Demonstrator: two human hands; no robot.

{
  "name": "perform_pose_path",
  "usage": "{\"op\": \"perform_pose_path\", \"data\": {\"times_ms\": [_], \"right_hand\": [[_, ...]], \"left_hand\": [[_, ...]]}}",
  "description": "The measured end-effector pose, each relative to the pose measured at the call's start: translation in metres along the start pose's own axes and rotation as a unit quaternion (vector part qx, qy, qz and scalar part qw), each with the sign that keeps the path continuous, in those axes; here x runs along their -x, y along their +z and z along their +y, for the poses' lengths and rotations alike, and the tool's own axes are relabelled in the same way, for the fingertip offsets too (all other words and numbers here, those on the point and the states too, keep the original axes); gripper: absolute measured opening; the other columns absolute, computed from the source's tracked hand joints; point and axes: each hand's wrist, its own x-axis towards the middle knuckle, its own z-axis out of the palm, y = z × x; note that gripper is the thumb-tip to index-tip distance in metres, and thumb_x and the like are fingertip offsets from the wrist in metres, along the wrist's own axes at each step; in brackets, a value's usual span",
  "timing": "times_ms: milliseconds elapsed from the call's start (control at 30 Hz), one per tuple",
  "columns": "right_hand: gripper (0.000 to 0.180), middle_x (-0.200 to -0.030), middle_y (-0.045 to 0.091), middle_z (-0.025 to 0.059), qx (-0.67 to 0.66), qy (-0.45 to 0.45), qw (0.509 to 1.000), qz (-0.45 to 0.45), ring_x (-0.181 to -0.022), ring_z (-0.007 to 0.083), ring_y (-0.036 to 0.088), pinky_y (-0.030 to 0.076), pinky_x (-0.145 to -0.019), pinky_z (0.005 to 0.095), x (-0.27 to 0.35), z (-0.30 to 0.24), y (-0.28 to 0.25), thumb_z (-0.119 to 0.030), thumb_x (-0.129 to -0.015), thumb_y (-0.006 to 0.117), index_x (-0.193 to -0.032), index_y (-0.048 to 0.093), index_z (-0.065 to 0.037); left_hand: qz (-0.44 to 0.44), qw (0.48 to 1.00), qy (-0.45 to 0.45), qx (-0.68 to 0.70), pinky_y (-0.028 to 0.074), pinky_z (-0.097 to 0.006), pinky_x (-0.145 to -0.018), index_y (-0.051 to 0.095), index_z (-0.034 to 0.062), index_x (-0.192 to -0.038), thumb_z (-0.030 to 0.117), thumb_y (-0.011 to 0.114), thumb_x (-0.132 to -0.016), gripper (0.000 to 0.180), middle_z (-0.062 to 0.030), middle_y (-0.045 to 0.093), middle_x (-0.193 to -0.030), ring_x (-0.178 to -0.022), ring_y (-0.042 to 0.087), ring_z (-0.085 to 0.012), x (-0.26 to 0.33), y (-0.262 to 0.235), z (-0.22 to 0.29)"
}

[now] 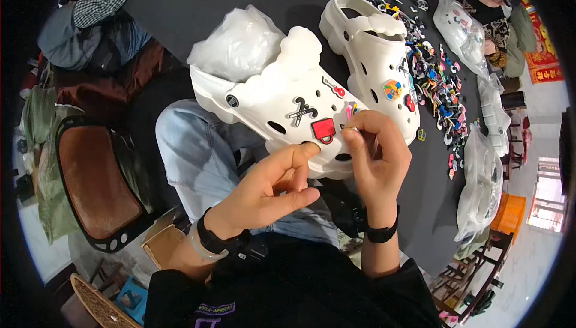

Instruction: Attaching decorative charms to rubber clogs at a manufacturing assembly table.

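Observation:
A white clog [282,97] with a wad of clear plastic [240,46] in its foot opening lies tilted in front of me. Its upper carries a red padlock-like charm [324,130], a black-and-grey crossed charm [302,112], a red-and-grey charm [333,87] and a small colourful charm [351,110]. My right hand [381,157] pinches over the toe; what sits between its fingertips is hidden. My left hand [273,190] has thumb and index apart, the index tip against the clog's near side. Behind stands a second white clog [375,58], also bearing charms.
Many loose charms [441,91] are strewn over the dark table [180,4] to the right and far side. Bagged white clogs [480,190] line the right edge. Other people [108,22] sit at far left and far right. A brown-backed chair [99,178] stands left.

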Motion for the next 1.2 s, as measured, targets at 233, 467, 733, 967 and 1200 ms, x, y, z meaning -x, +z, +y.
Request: {"op": "perform_pose_path", "data": {"times_ms": [233, 467, 733, 967, 1200], "right_hand": [[0.014, -0.080, 0.062, 0.0064, -0.008, 0.008, 1.000, 0.008, -0.063, 0.0115, 0.056, 0.045, -0.054, 0.0244, -0.004, 0.005, 0.002, -0.006, -0.079, 0.075, -0.086, 0.064, -0.001], [0.014, -0.080, 0.062, 0.0070, -0.014, 0.017, 1.000, 0.010, -0.062, 0.0150, 0.056, 0.044, -0.054, 0.0264, -0.007, 0.000, 0.005, -0.006, -0.078, 0.075, -0.085, 0.063, -0.002], [0.023, -0.096, 0.065, 0.0053, 0.011, -0.107, 0.993, -0.042, -0.090, 0.0256, 0.060, 0.042, -0.081, 0.0380, 0.021, 0.008, -0.005, -0.011, -0.070, 0.078, -0.088, 0.064, -0.007], [0.028, -0.110, 0.062, 0.0070, -0.126, -0.098, 0.984, -0.079, -0.095, 0.0256, 0.057, 0.043, -0.083, 0.0376, 0.034, 0.007, -0.039, -0.014, -0.079, 0.072, -0.104, 0.064, -0.007], [0.008, -0.070, 0.065, 0.0023, -0.079, 0.093, 0.968, -0.219, -0.069, 0.0207, 0.060, 0.044, -0.071, 0.0334, 0.047, 0.017, -0.119, -0.009, -0.088, 0.061, -0.093, 0.067, -0.007]], "left_hand": [[-0.016, 0.999, 0.035, 0.002, 0.030, -0.017, -0.060, 0.049, 0.0077, -0.095, 0.001, 0.065, -0.087, 0.020, 0.0005, 0.052, -0.109, -0.069, 0.036, -0.0002, -0.006, 0.002, -0.002], [0.016, 0.999, 0.026, -0.024, 0.031, -0.016, -0.060, 0.045, 0.0094, -0.089, -0.002, 0.064, -0.087, 0.023, 0.0021, 0.051, -0.105, -0.070, 0.035, 0.0004, -0.005, 0.000, 0.005], [0.023, 0.988, -0.018, 0.151, 0.035, -0.022, -0.057, 0.039, 0.0105, -0.084, -0.004, 0.061, -0.086, 0.026, -0.0028, 0.044, -0.088, -0.066, 0.048, -0.0111, 0.005, -0.007, -0.020], [0.085, 0.993, -0.008, 0.086, 0.040, -0.030, -0.064, 0.039, 0.0075, -0.090, -0.006, 0.062, -0.081, 0.028, -0.0095, 0.048, -0.091, -0.065, 0.050, -0.0178, 0.010, 0.008, -0.007], [0.093, 0.995, -0.023, 0.004, 0.042, -0.025, -0.069, 0.041, 0.0002, -0.122, -0.008, 0.064, -0.080, 0.049, -0.0072, 0.052, -0.087, -0.077, 0.051, -0.0141, 0.015, 0.011, 0.008]]}}
